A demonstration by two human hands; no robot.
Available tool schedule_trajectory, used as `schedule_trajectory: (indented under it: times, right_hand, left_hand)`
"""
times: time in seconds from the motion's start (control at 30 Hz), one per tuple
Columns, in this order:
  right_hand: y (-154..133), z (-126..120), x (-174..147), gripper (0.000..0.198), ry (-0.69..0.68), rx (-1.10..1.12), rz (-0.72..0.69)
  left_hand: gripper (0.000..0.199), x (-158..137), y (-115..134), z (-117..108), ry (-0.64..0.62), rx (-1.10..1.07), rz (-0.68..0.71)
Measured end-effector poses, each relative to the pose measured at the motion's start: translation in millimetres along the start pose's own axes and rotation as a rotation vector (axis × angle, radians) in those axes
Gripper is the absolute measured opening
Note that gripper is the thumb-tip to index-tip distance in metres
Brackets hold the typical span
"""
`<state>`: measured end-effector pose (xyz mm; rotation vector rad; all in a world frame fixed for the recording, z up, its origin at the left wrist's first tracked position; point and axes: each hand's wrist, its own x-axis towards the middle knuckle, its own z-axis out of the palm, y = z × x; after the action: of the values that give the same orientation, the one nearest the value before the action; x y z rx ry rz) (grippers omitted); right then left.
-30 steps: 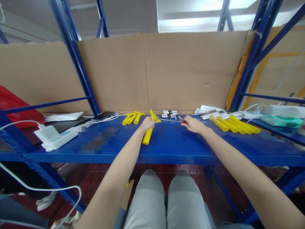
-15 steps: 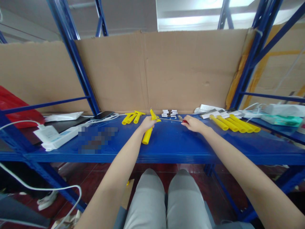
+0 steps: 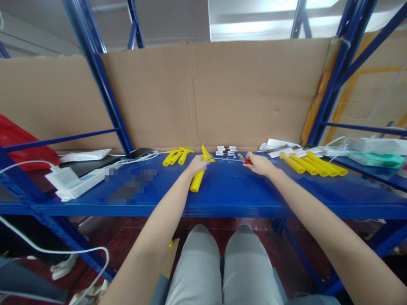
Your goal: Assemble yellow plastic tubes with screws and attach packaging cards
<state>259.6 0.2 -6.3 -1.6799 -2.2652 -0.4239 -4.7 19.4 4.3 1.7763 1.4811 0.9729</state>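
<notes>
My left hand (image 3: 199,164) is wrapped round a yellow T-shaped tool with a tubular handle (image 3: 197,181), like a scraper. Its handle end points toward me and its head tilts up at the back. My right hand (image 3: 258,164) grips the red handle of a screwdriver (image 3: 227,159). The thin metal shaft lies level and reaches left to the head of the yellow tool. Whether the tip sits in a screw is too small to tell. Behind the shaft lies a small stack of white and black pieces (image 3: 226,151).
Several yellow T-shaped tools (image 3: 175,157) lie at the left back. More yellow-handled tools (image 3: 313,165) with pale heads lie to the right. A white power strip (image 3: 83,185) and cables occupy the left. A cardboard sheet (image 3: 235,93) stands behind the blue shelf (image 3: 235,190).
My right hand has shifted very slightly and its grip on the red handle has turned a little. My left hand and the yellow tool have barely moved.
</notes>
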Motion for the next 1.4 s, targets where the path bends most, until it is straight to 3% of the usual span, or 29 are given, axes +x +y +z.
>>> schedule_trajectory:
  times: [0.4,0.97,1.4]
  right_hand:
    - [1,0,2,0.017,-0.012,-0.062,-0.06]
    - [4,-1,2,0.017,-0.023,-0.069,-0.034]
    - [13,17,13,0.012,-0.174,0.179,-0.121]
  left_hand:
    - [0.009,3,-3,1,-0.016,0.006,0.004]
    - [0.014,2,-2,1,-0.002,-0.016,0.003]
    - [0.009,2,-1,2,-0.027,-0.007,0.004]
